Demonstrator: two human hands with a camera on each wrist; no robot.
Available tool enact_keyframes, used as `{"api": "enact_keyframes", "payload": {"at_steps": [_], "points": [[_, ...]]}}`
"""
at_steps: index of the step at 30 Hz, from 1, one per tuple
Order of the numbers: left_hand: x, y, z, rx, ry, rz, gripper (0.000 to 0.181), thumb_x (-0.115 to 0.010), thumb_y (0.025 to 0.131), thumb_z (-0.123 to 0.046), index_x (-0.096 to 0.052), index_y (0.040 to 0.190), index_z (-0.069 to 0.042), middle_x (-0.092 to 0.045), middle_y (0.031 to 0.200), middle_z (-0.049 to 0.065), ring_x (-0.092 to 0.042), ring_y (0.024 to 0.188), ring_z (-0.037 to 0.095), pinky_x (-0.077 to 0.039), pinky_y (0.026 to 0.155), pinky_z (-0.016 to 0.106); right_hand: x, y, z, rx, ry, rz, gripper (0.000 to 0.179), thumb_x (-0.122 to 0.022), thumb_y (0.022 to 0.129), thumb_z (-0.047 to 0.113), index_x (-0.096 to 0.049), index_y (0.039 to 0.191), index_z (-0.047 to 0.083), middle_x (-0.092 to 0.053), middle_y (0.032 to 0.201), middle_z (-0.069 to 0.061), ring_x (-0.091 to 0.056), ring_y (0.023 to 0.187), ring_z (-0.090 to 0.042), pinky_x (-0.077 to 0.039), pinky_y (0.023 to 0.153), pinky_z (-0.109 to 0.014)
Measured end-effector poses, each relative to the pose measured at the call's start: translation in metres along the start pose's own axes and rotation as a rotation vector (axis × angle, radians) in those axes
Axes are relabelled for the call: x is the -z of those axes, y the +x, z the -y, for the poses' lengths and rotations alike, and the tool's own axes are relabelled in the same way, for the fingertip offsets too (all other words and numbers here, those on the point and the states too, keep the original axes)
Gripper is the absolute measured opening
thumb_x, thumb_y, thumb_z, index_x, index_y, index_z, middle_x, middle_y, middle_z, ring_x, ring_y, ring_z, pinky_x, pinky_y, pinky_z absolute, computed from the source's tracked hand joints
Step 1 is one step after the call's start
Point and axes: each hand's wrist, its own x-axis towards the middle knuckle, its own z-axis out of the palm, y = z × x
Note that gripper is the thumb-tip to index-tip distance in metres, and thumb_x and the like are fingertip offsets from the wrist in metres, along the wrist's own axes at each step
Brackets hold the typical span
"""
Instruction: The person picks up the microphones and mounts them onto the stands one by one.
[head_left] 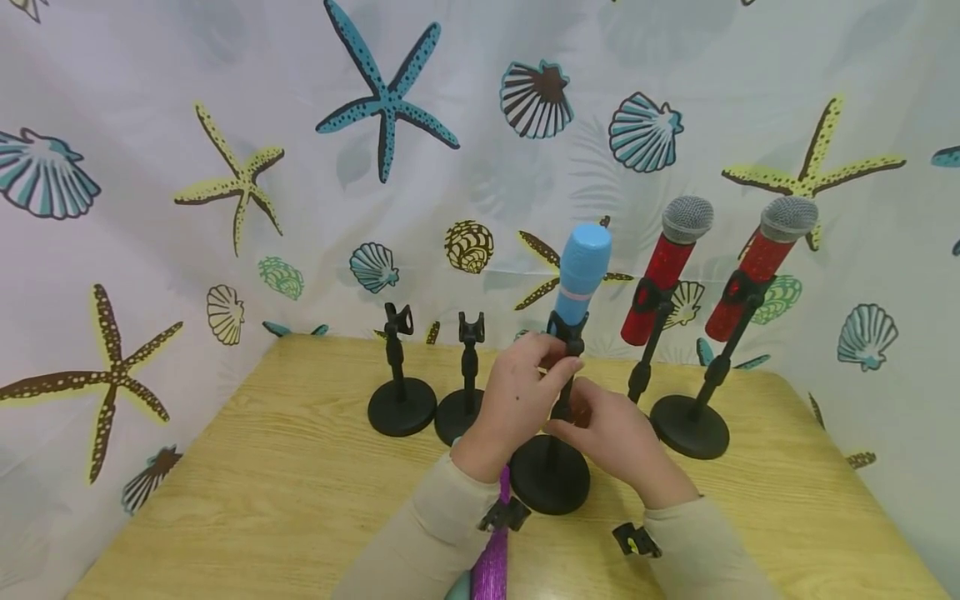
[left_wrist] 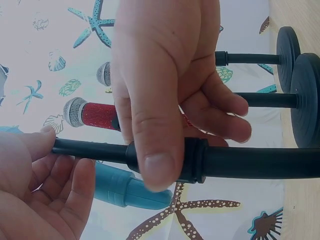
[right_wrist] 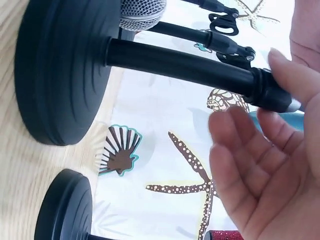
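Note:
A black microphone stand (head_left: 551, 483) stands on the table with a blue microphone (head_left: 585, 271) tilted in its clip. My left hand (head_left: 517, 400) grips the upper pole just below that clip; the left wrist view shows thumb and fingers around the thin pole (left_wrist: 107, 151). Lower down, my right hand (head_left: 618, 437) pinches the black collar (right_wrist: 270, 95) between thumb and fingers. Under my left forearm lies a glittery purple microphone (head_left: 491, 567), partly hidden by the sleeve.
Two stands with bare clips, one at far left (head_left: 401, 407) and one beside it (head_left: 471, 367), stand left of my hands. To the right, two red microphones (head_left: 666, 265) (head_left: 757, 254) with silver heads sit in stands. A patterned cloth (head_left: 300, 208) hangs behind the wooden table (head_left: 285, 483).

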Motion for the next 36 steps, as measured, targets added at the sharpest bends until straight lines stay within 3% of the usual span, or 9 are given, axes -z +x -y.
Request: {"api": "enact_keyframes", "payload": {"at_steps": [3, 6, 9, 11, 17, 24, 32, 36], "points": [[0.0, 0.001, 0.001, 0.001, 0.0, 0.001, 0.017, -0.066, 0.101, -0.03, -0.07, 0.103, -0.013, -0.06, 0.096, -0.007, -0.059, 0.092, 0.008, -0.053, 0.079, 0.027, 0.001, -0.001, 0.001, 0.009, 0.007, 0.005, 0.038, -0.075, 0.088, 0.053, -0.064, 0.103, 0.02, -0.066, 0.09, 0.006, -0.063, 0.077, -0.011, -0.051, 0.063, -0.034], [0.0, 0.001, 0.001, -0.001, 0.003, 0.002, 0.016, -0.066, 0.101, -0.029, -0.07, 0.103, -0.013, -0.06, 0.096, -0.008, -0.059, 0.092, 0.007, -0.053, 0.079, 0.027, 0.006, -0.002, 0.002, 0.068, 0.047, 0.027, 0.027, -0.072, 0.094, 0.041, -0.066, 0.108, 0.019, -0.069, 0.097, 0.006, -0.066, 0.084, -0.013, -0.053, 0.069, -0.036], [0.0, 0.001, 0.0, 0.0, 0.001, 0.003, 0.016, -0.066, 0.101, -0.029, -0.07, 0.102, -0.013, -0.06, 0.096, -0.007, -0.06, 0.092, 0.008, -0.053, 0.079, 0.027, 0.009, -0.002, 0.002, 0.122, 0.056, 0.039, 0.01, -0.069, 0.098, 0.028, -0.067, 0.1, 0.018, -0.066, 0.089, 0.008, -0.062, 0.078, -0.015, -0.051, 0.068, -0.036], [0.001, 0.001, -0.001, 0.003, -0.003, 0.005, 0.016, -0.066, 0.101, -0.029, -0.07, 0.102, -0.013, -0.06, 0.096, -0.006, -0.06, 0.092, 0.008, -0.054, 0.079, 0.027, 0.009, -0.002, 0.002, 0.135, 0.057, 0.038, 0.008, -0.068, 0.099, 0.024, -0.067, 0.094, 0.018, -0.063, 0.082, 0.009, -0.058, 0.072, -0.016, -0.048, 0.064, -0.035], [0.0, 0.001, 0.0, 0.004, -0.01, 0.004, 0.016, -0.066, 0.101, -0.028, -0.07, 0.102, -0.013, -0.06, 0.096, -0.006, -0.06, 0.091, 0.008, -0.053, 0.079, 0.027, 0.006, -0.002, 0.001, 0.114, 0.081, 0.011, 0.016, -0.071, 0.097, 0.03, -0.064, 0.09, 0.017, -0.06, 0.073, 0.005, -0.054, 0.065, -0.017, -0.044, 0.058, -0.033], [0.0, 0.001, 0.001, -0.007, -0.006, -0.001, 0.016, -0.066, 0.101, -0.028, -0.07, 0.102, -0.013, -0.06, 0.096, -0.005, -0.059, 0.092, 0.008, -0.053, 0.078, 0.026, 0.003, -0.002, 0.002, 0.093, 0.03, -0.017, 0.024, -0.071, 0.096, 0.036, -0.06, 0.086, 0.017, -0.055, 0.068, 0.004, -0.05, 0.06, -0.013, -0.043, 0.055, -0.033], [-0.001, 0.0, 0.002, -0.004, -0.009, -0.006, 0.017, -0.067, 0.1, -0.029, -0.068, 0.102, -0.013, -0.06, 0.096, -0.007, -0.059, 0.091, 0.008, -0.053, 0.078, 0.025, 0.006, -0.004, 0.012, 0.108, -0.037, -0.028, 0.009, -0.073, 0.095, 0.026, -0.068, 0.09, 0.02, -0.065, 0.082, 0.011, -0.06, 0.072, -0.008, -0.05, 0.065, -0.034], [-0.001, 0.0, 0.001, -0.011, 0.0, -0.004, 0.018, -0.067, 0.1, -0.03, -0.069, 0.102, -0.012, -0.061, 0.096, -0.005, -0.06, 0.09, 0.008, -0.053, 0.078, 0.025, 0.007, -0.006, 0.014, 0.104, -0.06, -0.042, 0.01, -0.073, 0.095, 0.024, -0.067, 0.09, 0.018, -0.062, 0.075, 0.011, -0.056, 0.065, -0.009, -0.047, 0.061, -0.034]]}}
